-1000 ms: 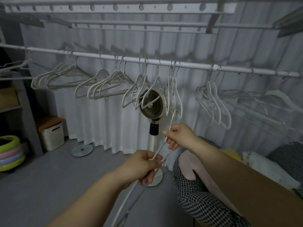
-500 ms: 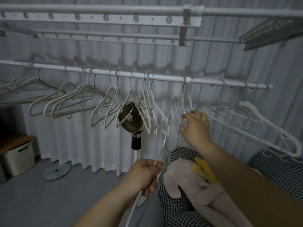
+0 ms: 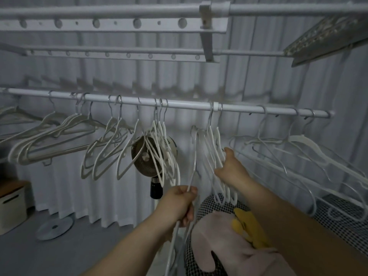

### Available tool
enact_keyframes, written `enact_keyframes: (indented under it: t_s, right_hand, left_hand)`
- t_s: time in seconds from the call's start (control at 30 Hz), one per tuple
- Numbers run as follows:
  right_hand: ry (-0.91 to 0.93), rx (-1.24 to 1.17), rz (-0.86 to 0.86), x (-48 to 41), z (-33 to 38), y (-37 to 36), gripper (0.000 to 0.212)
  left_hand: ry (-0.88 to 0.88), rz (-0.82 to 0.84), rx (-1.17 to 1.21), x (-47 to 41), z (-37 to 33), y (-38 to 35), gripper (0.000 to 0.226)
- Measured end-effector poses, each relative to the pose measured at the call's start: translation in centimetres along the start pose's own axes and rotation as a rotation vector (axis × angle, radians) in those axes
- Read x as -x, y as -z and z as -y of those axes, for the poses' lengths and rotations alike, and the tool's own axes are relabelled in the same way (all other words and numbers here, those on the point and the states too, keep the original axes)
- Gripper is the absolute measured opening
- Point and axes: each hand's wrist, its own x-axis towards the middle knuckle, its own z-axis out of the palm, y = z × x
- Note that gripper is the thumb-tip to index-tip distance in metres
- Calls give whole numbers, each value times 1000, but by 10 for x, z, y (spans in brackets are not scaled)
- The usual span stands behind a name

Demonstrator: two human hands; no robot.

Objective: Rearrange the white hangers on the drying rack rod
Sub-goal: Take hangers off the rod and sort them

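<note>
A white rod (image 3: 189,106) runs across the drying rack with several white hangers hooked along it. My left hand (image 3: 180,202) grips a white hanger (image 3: 194,156) low down, below the rod, its upper end raised toward the rod. My right hand (image 3: 229,166) reaches into a small bunch of hangers (image 3: 214,152) hanging at the rod's middle right, fingers curled round their arms. More hangers cluster left of centre (image 3: 159,148) and lie splayed at far right (image 3: 298,152).
A standing fan (image 3: 153,158) stands behind the middle hangers. Upper perforated rack bars (image 3: 119,24) run overhead. A checked cushion with a pink and yellow soft toy (image 3: 225,236) lies below my arms. A white box (image 3: 12,204) and a round disc (image 3: 54,227) sit on the floor at left.
My right hand let go of the held hanger and rose to the bunch on the rod, then closed on it. My left hand lifted the hanger higher. The view shifted right.
</note>
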Motion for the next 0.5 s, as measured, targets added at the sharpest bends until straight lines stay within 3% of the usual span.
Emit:
enact_keyframes:
  t_s: [0.33,0.5]
  right_hand:
    - [29,-65,64,-17,-13,7,74]
    - [32,-47,97,-28,-11,11,70]
  left_hand:
    - [-179,-132,75,-67,-20,-4,11]
    - [-240,-127,57,-96,-30,-4,15]
